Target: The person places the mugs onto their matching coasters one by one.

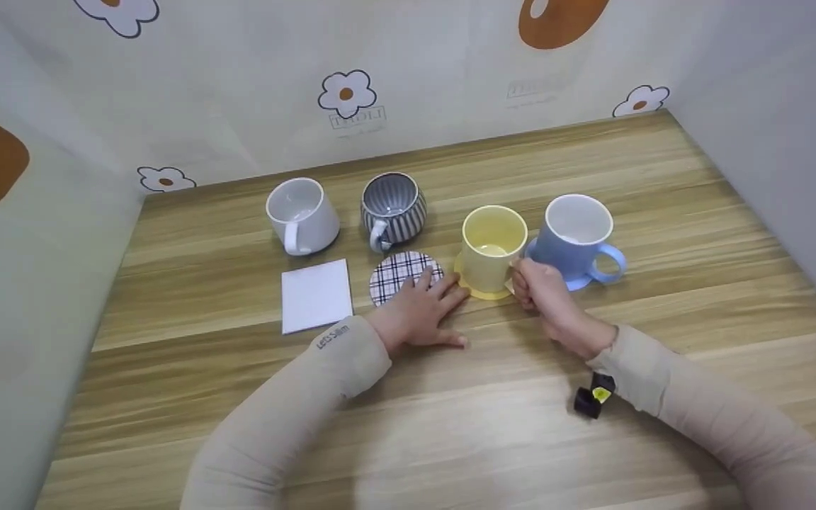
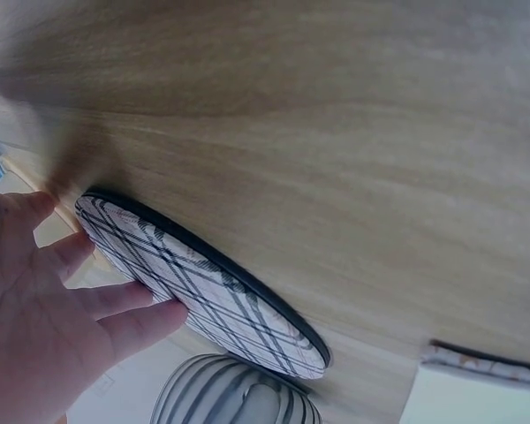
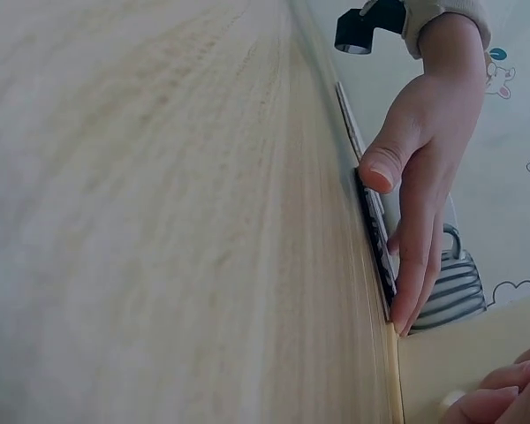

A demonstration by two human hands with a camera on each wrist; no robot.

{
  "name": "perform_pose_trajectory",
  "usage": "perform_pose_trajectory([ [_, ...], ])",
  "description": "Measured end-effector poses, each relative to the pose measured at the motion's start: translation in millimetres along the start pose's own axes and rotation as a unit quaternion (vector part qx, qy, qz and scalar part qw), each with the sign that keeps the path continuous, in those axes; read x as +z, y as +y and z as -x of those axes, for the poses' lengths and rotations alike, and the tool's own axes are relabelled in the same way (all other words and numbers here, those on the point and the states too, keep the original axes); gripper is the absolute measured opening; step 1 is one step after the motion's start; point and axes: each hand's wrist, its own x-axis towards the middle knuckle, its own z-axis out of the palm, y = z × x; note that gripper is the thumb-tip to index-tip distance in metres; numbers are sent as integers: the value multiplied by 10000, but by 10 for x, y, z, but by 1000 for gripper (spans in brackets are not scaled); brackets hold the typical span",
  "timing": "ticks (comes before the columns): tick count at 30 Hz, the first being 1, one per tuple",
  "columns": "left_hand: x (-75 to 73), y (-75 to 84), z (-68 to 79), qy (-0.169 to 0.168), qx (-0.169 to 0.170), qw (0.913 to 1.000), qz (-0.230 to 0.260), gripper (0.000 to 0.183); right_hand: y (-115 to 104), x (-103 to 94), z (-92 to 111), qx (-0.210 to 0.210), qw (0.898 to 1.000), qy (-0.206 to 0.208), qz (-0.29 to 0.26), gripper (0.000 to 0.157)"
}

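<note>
A pale yellow mug stands upright on a yellow coaster. My right hand grips its handle, which the curled fingers mostly hide. With fingers spread and fairly straight, my left hand lies over a round plaid coaster. Its fingertips reach the yellow coaster's left edge. In the left wrist view, the fingers overlap the plaid coaster from the left. A blue mug stands on a blue coaster, just right of the yellow one.
Behind the plaid coaster stands a grey striped mug. A white mug is left of it, behind a square white coaster. Patterned walls border the wooden table at the back and sides.
</note>
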Motion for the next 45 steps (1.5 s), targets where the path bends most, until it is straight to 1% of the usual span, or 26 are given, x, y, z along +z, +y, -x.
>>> perform_pose_trajectory([
  [6,-1,-4,3,16,14,10000,-6,84,10,-18,-11,-138,9998,-101,138,34],
  [12,-2,-4,20,40,19,10000,21,83,14,-16,-8,-120,9998,-118,102,33],
  [19,16,-5,44,58,7,9999,156,81,2,7,22,-69,9998,-103,170,37],
  [24,12,0,43,17,-17,10000,83,82,-20,16,47,-126,9997,-45,187,40],
  [27,12,2,38,0,-22,10000,59,82,21,-12,22,-82,9997,-52,226,40],
  [29,12,2,35,13,-18,10000,65,82,70,-46,-11,-29,9994,-32,352,40],
  [31,8,1,31,50,-6,9999,134,81,80,-79,-16,-4,9982,-100,592,38],
  [33,2,-3,26,104,5,9997,224,79,20,-90,23,63,9957,-151,913,37],
  [35,-4,-9,24,147,-4,9992,366,76,-130,-76,118,59,9904,-292,1347,39],
  [36,-8,-13,22,173,0,9989,436,75,-225,-67,175,14,9847,-401,1693,41],
  [37,-10,-18,19,206,6,9987,476,74,-325,-61,236,-75,9750,-517,2161,42],
  [38,-9,-25,17,253,23,9985,492,73,-417,-56,291,-236,9613,-603,2677,41],
  [39,-9,-31,18,301,43,9982,508,72,-503,-56,342,-460,9432,-722,3210,40],
  [40,-7,-38,18,362,77,9980,514,71,-581,-56,389,-703,9214,-772,3743,39],
  [42,-2,-56,22,533,161,9972,491,69,-700,-76,458,-1188,8737,-723,4661,38],
  [43,1,-70,29,626,191,9967,477,68,-751,-82,487,-1455,8536,-640,4961,39],
  [44,3,-84,39,727,200,9959,491,67,-796,-84,511,-1686,8385,-530,5154,40],
  [45,3,-101,53,837,196,9950,506,65,-837,-83,531,-1909,8278,-417,5259,42],
])
